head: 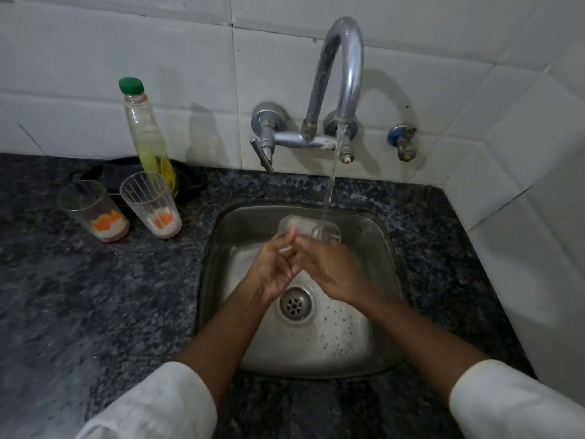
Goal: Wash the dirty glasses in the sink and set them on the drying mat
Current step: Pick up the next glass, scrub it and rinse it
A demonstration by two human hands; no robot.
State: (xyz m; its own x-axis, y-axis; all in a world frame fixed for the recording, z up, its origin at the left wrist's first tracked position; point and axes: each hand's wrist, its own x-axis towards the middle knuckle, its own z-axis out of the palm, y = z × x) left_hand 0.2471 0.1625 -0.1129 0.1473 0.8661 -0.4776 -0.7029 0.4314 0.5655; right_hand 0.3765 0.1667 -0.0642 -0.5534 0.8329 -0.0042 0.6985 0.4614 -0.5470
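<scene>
White sleeves (152, 403) at the near edge — both forearms reach over the steel sink (373, 350).

Left hand (273, 267) and right hand (329, 270) meet above the drain (296, 304), fingers curled round a clear glass (308, 228) that lies on its side just beyond the fingertips, under the tap's (340, 74) running stream. Exact finger contact blurred — both look wrapped on its near end. Two dirty glasses (122, 209) with orange-white residue stand on the dark counter (95, 296) left of the sink, beside a green-capped bottle (148, 134).
</scene>
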